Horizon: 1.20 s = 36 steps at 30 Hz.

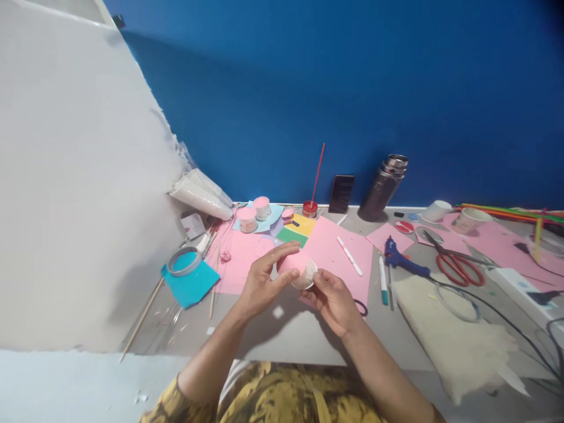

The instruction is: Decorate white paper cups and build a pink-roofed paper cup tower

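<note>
"Pink disc and small paper cup are both in your hands; where are they, and how do you have hold of them?"

"You hold the cup up by the near left edge of the middle pink sheet; it is tilted, with the disc against one end; whether the two are stuck together cannot be told."

"And your fingers?"

"Your left hand is half open, curved loosely round the disc end, its thumb low against it; your right hand is nearly closed, pinching the cup's pale side between thumb and fingers."

"What else lies about you?"

"On the sheet, a white pen; just left of the sheet, yellow paper and green paper; farther left of it, two pink-topped cups; behind it, a phone leaning by the blue wall; right of it, a blue glue gun, red-handled scissors and a cream cloth."
</note>
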Motion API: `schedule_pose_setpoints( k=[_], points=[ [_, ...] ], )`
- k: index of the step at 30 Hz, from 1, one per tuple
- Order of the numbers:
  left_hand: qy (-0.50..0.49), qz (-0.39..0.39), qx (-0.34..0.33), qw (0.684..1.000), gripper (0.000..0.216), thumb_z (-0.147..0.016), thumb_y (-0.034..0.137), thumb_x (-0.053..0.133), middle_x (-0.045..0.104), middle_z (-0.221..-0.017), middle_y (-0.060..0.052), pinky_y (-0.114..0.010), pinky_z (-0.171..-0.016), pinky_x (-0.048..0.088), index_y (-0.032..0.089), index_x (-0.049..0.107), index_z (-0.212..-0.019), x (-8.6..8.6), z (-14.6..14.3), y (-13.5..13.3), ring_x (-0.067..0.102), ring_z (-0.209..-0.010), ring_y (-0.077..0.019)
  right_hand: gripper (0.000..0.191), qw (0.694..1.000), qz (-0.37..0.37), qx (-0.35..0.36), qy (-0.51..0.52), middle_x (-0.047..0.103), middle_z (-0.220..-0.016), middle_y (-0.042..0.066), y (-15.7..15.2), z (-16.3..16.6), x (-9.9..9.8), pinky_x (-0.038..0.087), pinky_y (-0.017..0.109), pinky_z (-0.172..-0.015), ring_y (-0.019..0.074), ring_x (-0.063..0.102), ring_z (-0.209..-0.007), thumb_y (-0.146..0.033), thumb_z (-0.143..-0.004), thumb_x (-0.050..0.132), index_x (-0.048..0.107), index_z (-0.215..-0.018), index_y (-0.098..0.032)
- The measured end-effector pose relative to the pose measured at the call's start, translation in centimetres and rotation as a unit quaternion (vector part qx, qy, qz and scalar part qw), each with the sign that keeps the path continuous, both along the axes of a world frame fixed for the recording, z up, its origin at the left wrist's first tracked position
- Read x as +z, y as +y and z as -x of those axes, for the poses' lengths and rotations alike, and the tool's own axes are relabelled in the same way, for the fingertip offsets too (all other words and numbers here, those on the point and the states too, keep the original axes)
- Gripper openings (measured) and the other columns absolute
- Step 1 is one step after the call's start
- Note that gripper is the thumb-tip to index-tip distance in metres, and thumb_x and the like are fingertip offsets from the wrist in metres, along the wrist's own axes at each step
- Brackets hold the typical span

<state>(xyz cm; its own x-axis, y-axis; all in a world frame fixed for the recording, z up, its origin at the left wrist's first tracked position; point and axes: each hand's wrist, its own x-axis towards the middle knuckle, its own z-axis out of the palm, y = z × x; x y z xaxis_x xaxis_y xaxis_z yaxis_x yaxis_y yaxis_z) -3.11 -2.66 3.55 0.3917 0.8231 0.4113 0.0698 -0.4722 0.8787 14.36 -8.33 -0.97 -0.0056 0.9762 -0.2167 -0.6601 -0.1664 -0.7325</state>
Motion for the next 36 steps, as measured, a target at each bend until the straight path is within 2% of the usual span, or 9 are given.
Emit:
schedule_pose_setpoints(
  k=[7,18,23,28,31,34,36],
  points=[
    [0.008,-0.036,0.022,0.999,0.037,-0.091,0.031,0.076,0.072,-0.138,-0.009,-0.044,-0.116,0.048,0.025,0.073,-0.128,-0.1,-0.6,-0.4,0.063,-0.134,-0.0282,0.042,1.0,0.006,-0.014,0.006,0.073,-0.083,0.002,-0.1,-0.1,-0.3,0.059,0.028,-0.075,0.0148,0.067,-0.078,-0.049,-0.067,0.097,0.074,-0.079,-0.016],
    [0.053,-0.166,0.047,0.984,0.038,-0.094,0.027,0.073,0.071,-0.138,-0.011,-0.045,-0.113,0.053,0.024,0.07,-0.131,-0.4,-0.7,-0.4,0.065,-0.132,-0.0265,0.039,1.0,0.006,-0.015,0.019,0.074,-0.083,0.003,-0.3,-0.3,-0.8,0.06,0.029,-0.077,0.0161,0.069,-0.081,-0.046,-0.069,0.096,0.074,-0.077,-0.016],
    [0.058,-0.182,0.055,0.98,0.038,-0.094,0.027,0.072,0.072,-0.138,-0.011,-0.044,-0.112,0.054,0.024,0.069,-0.132,-0.5,-0.7,-0.4,0.066,-0.131,-0.0259,0.038,1.0,0.001,-0.014,0.023,0.075,-0.085,0.004,-0.2,-0.3,-0.8,0.06,0.029,-0.078,0.0165,0.069,-0.082,-0.046,-0.069,0.096,0.075,-0.078,-0.016],
    [0.057,-0.165,0.063,0.983,0.037,-0.094,0.028,0.072,0.071,-0.139,-0.012,-0.045,-0.111,0.054,0.024,0.07,-0.131,-0.6,-0.8,-0.7,0.066,-0.13,-0.0269,0.037,1.0,0.002,-0.009,0.026,0.076,-0.087,0.005,-0.2,-0.2,-0.7,0.06,0.029,-0.078,0.0173,0.069,-0.083,-0.045,-0.068,0.097,0.075,-0.078,-0.016],
    [0.045,-0.129,0.059,0.989,0.037,-0.095,0.032,0.071,0.07,-0.14,-0.012,-0.047,-0.115,0.051,0.026,0.069,-0.131,-0.9,-0.9,-0.7,0.064,-0.133,-0.0273,0.035,0.999,0.002,-0.007,0.039,0.077,-0.088,0.005,-0.1,-0.2,-0.7,0.061,0.03,-0.079,0.0175,0.07,-0.083,-0.043,-0.069,0.097,0.076,-0.079,-0.016],
    [-0.029,-0.051,0.06,0.996,0.063,-0.088,0.047,0.078,0.059,-0.152,-0.014,-0.049,-0.118,0.046,0.028,0.057,-0.145,-1.5,-1.0,-0.4,0.056,-0.142,-0.0307,0.035,0.998,0.007,-0.006,0.064,0.078,-0.09,0.006,0.2,-0.3,-0.8,0.061,0.03,-0.076,0.017,0.07,-0.079,-0.041,-0.069,0.097,0.077,-0.084,-0.016],
    [-0.068,0.013,0.058,0.996,0.082,-0.081,0.055,0.081,0.053,-0.157,-0.016,-0.05,-0.115,0.048,0.028,0.049,-0.151,-2.0,-1.2,-0.2,0.051,-0.145,-0.0338,0.035,0.996,0.007,-0.012,0.087,0.079,-0.093,0.006,0.6,-0.2,-0.9,0.06,0.03,-0.076,0.0176,0.071,-0.08,-0.041,-0.07,0.096,0.077,-0.088,-0.017]
  ],
)
